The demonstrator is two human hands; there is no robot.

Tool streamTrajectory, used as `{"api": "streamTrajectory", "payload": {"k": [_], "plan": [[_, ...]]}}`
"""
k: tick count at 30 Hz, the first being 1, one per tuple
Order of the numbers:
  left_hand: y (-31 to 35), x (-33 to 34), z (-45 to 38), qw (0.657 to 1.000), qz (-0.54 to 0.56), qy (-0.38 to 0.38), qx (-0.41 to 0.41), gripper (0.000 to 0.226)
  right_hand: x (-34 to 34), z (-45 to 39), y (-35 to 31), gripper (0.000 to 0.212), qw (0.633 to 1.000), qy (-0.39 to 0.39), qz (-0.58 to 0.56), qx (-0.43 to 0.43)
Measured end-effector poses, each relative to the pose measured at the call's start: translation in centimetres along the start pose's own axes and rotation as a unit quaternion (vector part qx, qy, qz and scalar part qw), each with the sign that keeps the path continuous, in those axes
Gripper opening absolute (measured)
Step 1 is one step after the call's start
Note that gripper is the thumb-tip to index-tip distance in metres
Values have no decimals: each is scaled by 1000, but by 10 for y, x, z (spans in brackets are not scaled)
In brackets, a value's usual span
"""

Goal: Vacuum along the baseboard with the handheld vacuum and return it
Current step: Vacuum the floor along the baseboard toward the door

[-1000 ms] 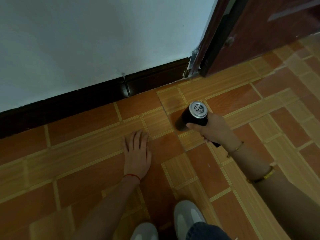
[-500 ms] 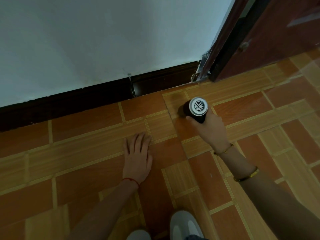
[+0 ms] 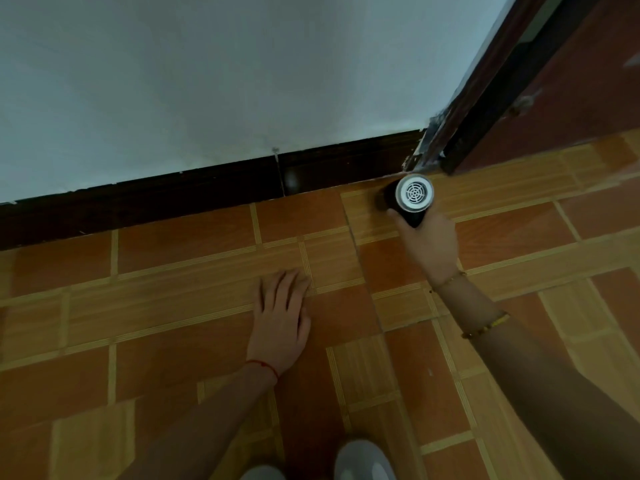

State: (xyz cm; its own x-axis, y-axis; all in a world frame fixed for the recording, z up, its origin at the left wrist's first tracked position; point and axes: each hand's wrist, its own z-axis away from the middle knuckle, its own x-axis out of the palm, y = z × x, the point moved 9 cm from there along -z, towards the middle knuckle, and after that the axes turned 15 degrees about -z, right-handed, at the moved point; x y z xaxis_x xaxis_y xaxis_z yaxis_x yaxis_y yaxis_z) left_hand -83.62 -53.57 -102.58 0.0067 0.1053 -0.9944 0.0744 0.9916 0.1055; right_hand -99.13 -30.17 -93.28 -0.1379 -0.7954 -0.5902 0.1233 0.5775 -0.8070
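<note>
Both hands are low. Right hand (image 3: 427, 242) grips the handheld vacuum (image 3: 408, 197) beside the baseboard (image 3: 207, 199). Left hand (image 3: 280, 320) lies flat, fingers spread, on the floor (image 3: 173, 306).

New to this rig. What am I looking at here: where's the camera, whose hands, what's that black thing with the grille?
There is no robot: a person wears one wide-angle camera on the head, looking down at their own hands. The left hand lies flat on the tiled floor, bracing. The right hand grips a black handheld vacuum; the white round grille facing the camera is its rear end. Its front end, hidden from view, points at the dark baseboard under the white wall, near the door frame. Two shoe tips show at the bottom.
</note>
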Motion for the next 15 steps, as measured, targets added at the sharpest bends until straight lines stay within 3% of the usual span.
{"api": "streamTrajectory", "payload": {"k": [7, 10, 15], "plan": [[-1, 0, 0, 1000, 2, 6, 2, 50, 67, 6, -41, 69, 988, -129, -33, -76], [0, 0, 0, 1000, 1, 5, 4, 50, 55, -3, -33, 69, 993, -94, -22, -73], [0, -2, 0, 1000, -2, 6, 3, 49, 4, -25, -1, 72, 1000, 20, -7, 10]]}}
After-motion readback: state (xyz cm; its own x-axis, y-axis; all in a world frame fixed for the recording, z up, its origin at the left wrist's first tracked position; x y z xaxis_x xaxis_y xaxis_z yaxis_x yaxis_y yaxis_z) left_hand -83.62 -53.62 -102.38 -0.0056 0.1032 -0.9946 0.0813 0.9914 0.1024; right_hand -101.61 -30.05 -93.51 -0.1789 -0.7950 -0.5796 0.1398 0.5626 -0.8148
